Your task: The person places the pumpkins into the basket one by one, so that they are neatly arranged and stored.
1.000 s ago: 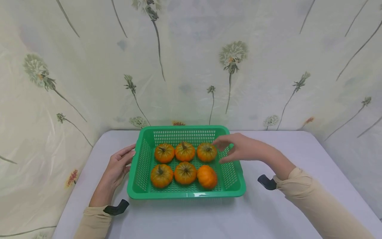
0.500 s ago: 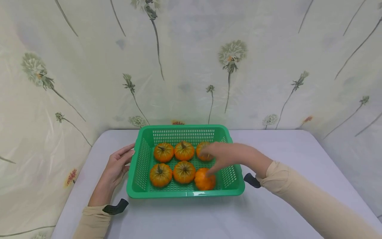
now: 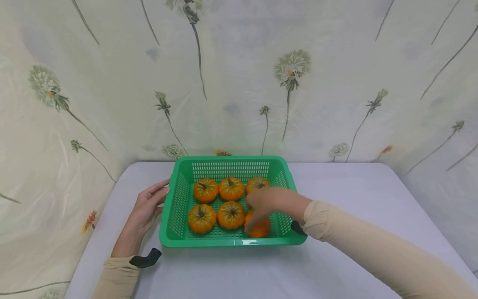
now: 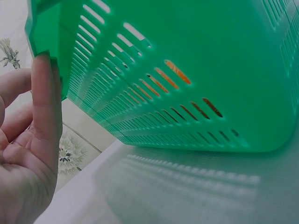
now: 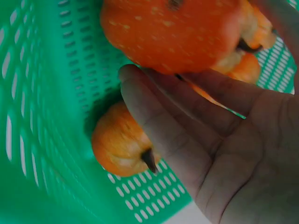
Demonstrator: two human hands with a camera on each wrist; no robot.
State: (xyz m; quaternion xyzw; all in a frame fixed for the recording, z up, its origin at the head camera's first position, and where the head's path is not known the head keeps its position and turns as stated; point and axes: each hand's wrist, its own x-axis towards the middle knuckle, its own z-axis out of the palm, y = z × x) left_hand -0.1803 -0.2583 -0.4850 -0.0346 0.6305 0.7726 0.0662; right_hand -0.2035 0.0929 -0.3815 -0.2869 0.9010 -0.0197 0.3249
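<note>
A green plastic basket (image 3: 233,243) holds several small orange pumpkins in two rows. My left hand (image 3: 147,207) is at its left side; in the left wrist view a straight finger (image 4: 46,100) touches the rim. My right hand (image 3: 263,201) reaches over the right side to the front right pumpkin (image 3: 261,228). That pumpkin shows no stem in the head view, and the hand covers part of it. In the right wrist view the fingers extend along its edge, the thumb across from them; firm contact cannot be told. Behind it, the back right pumpkin (image 3: 257,184) is partly covered.
The middle front pumpkin (image 3: 231,215) sits close to the reached one's left. Pale cloth covers the table (image 3: 239,274), and a flowered curtain (image 3: 231,83) hangs along its back edge. The basket's slotted walls rise around the pumpkins.
My right hand has moved left and down from the basket's right rim onto the front right pumpkin. That pumpkin has shifted slightly toward the front. My left hand has stayed put.
</note>
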